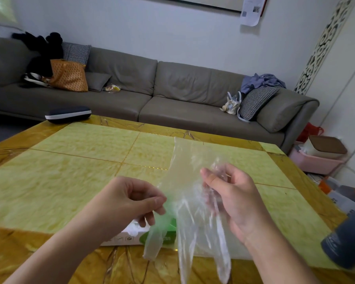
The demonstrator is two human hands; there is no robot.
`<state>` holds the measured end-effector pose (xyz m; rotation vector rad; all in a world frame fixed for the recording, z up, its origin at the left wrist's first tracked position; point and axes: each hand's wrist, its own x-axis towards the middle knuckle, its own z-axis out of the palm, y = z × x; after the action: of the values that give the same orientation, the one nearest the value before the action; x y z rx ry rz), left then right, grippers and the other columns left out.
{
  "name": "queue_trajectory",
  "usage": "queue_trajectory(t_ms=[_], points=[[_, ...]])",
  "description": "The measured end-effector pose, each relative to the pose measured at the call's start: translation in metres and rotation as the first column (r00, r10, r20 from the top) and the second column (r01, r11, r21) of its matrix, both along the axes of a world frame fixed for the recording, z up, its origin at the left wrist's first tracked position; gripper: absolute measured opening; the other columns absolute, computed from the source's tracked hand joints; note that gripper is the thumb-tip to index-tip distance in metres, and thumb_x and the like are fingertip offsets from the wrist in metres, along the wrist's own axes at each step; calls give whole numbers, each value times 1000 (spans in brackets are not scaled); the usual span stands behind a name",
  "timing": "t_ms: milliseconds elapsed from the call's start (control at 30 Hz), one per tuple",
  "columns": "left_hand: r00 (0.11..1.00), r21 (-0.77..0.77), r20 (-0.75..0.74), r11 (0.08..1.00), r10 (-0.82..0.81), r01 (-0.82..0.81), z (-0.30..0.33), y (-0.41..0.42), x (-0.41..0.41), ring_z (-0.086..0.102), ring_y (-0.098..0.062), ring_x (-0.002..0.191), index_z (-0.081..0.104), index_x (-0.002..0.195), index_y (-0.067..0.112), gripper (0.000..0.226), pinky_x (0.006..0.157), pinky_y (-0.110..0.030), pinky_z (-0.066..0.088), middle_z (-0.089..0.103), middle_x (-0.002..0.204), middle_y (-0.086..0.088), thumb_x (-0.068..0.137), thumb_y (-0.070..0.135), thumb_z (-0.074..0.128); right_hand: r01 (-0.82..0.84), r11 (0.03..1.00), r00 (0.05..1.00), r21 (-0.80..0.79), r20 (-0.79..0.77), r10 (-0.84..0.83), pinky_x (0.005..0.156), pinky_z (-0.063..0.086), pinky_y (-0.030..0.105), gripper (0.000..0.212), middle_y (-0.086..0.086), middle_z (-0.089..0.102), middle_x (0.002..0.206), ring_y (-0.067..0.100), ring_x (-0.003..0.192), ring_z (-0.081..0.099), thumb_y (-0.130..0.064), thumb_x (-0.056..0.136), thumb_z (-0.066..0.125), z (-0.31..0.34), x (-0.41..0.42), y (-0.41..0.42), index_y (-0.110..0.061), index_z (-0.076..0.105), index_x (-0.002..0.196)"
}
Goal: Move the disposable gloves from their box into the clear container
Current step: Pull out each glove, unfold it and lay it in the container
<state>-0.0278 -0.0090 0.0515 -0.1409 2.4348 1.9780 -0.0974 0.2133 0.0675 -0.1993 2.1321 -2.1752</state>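
Yellow-green marbled panels with amber borders make up the worktop [74,160], and beyond its far edge a long grey sofa [172,89] runs along a pale wall. On the sofa, far beyond the left hand, sit an orange patterned bag [69,75] and a heap of black fabric [41,50]; far beyond the right hand lie a checked cushion [254,102], a small pale bag [232,103] and crumpled blue clothing [262,80]. A dark flat case [68,115] rests on the worktop's far corner, well beyond the left hand.

Both hands are raised above the worktop, near each other with a clear disposable glove [184,181] stretched between them. The left hand [127,198] pinches one edge of the glove between thumb and curled fingers. The right hand [234,193] has its fingers curled round the bunched opposite side of the film. The glove's cuff stands up beyond the hands, while its fingers hang down below them, toward the near edge of the worktop.

Directly under the hands lies the glove box [129,236], white with a green end, partly hidden by the left hand and the hanging film. A dark grey cylinder [346,240], blurred, juts in at the frame's edge outside the right hand. Past the worktop, further to that side, a pink bin [314,162] stands on the floor.
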Motion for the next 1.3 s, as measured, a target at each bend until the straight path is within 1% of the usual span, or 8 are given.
queue_trajectory(t_ms=[200,500,633,700,833,1033,1167,1300], points=[[986,42,49,987,-157,155,7,-3,5,76,-25,98,71,118,17,29,89,-38,59,79,106,-5,90,20,74,23,999,997,37,-77,-20,40,38,30,36,5,51,63,17,48,46,-22,87,83,-7,0,-1,-9,50,85],[977,228,-63,956,205,-186,-1,3,-1,64,-22,61,79,92,6,10,63,-31,61,74,82,-20,92,7,69,28,1000,997,9,-72,-27,41,28,24,21,0,42,57,15,48,30,-22,89,80,-5,-8,10,-9,64,87],[988,225,-35,965,148,-136,-1,0,0,64,-22,63,81,91,8,11,67,-33,61,75,85,-20,89,10,70,-151,979,989,136,19,150,73,51,35,35,6,69,79,21,74,62,-58,80,82,-3,-8,12,-23,74,80],[992,221,-36,969,124,-113,-1,1,0,64,-22,64,81,91,9,11,67,-33,61,75,86,-21,86,13,72,-213,966,977,144,49,208,79,56,40,33,13,76,92,23,81,69,-44,83,85,-7,-9,11,-13,77,96],[992,164,-37,980,117,-109,3,-1,0,64,-23,65,81,89,7,16,67,-32,59,76,85,-18,84,21,75,-135,989,991,60,2,136,47,46,32,4,16,65,71,25,56,55,-1,91,75,-7,-11,13,0,71,91],[997,109,-7,991,75,-74,7,-6,2,64,-20,62,81,88,6,12,65,-24,60,76,84,-18,84,18,79,-282,941,959,186,23,283,63,55,35,38,16,79,92,29,74,71,-28,83,88,3,-13,27,-5,73,110],[999,37,24,999,-25,24,10,1,4,61,-17,57,81,84,6,12,59,-21,53,74,71,-10,84,18,79,-281,929,956,240,-20,294,56,47,37,18,22,76,83,31,65,65,-9,88,82,3,-12,29,3,74,98],[986,115,-31,981,161,-157,8,-6,0,68,-20,64,83,86,14,8,66,-28,63,78,84,-18,81,11,79,-282,907,956,312,9,294,55,47,36,13,20,77,82,30,65,67,-6,92,77,5,-17,38,3,71,98]])
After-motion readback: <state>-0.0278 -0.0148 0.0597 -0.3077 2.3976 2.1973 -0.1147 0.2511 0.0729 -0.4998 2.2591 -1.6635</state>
